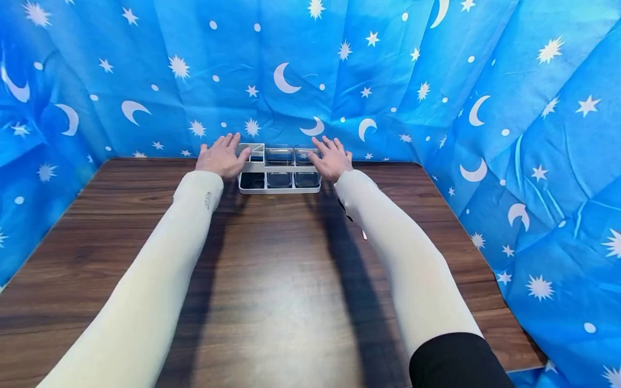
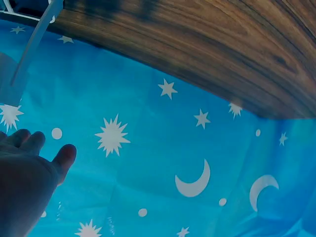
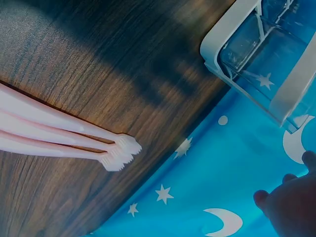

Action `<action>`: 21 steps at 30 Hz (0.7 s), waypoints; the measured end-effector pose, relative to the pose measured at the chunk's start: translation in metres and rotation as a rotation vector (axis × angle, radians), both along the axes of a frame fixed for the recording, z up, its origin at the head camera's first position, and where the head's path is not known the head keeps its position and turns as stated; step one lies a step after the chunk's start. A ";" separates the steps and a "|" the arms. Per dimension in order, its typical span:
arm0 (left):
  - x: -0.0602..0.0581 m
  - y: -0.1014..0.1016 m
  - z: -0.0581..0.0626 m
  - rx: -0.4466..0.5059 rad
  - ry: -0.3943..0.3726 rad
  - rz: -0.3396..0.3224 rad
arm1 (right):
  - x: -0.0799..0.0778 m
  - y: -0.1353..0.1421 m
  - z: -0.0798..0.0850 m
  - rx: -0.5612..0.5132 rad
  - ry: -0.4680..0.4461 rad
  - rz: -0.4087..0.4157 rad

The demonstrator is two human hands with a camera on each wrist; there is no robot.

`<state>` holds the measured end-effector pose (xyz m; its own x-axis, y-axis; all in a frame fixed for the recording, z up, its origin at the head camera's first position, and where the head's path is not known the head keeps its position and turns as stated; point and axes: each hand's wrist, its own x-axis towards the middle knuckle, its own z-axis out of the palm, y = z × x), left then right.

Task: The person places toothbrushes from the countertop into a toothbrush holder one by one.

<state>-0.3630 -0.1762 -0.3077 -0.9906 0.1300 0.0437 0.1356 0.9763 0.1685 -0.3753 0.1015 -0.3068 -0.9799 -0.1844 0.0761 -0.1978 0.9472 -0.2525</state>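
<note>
At the far edge of the table a two-tier organizer (image 1: 280, 191) with a white frame and clear compartments stands between my two hands. My left hand (image 1: 220, 157) is at its left end, fingers extended and thumb spread toward the front left compartment. On the opposite end my right hand (image 1: 333, 160) reaches over the corner, its fingers spread. Neither hand holds anything. In the right wrist view, part of the organizer (image 3: 229, 37) shows at the upper right, with the right hand (image 3: 291, 202) below it. The left wrist view catches the left hand (image 2: 27, 182) near the organizer's end.
Three pale pink toothbrushes (image 3: 59, 126) lie side by side on the wooden table (image 1: 286, 258), mostly hidden by the right arm in the head view. A blue curtain (image 1: 310, 70) with moons and stars hangs behind the table and along both sides.
</note>
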 end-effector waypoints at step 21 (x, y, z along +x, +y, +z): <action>-0.031 -0.055 -0.026 0.458 0.011 -0.179 | 0.011 0.074 -0.003 -0.358 0.047 0.054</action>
<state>-0.3937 -0.2316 -0.3338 -0.9536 0.2633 0.1462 0.2986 0.7636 0.5725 -0.3647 0.1750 -0.3094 -0.9633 -0.1893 0.1902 -0.2645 0.7885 -0.5553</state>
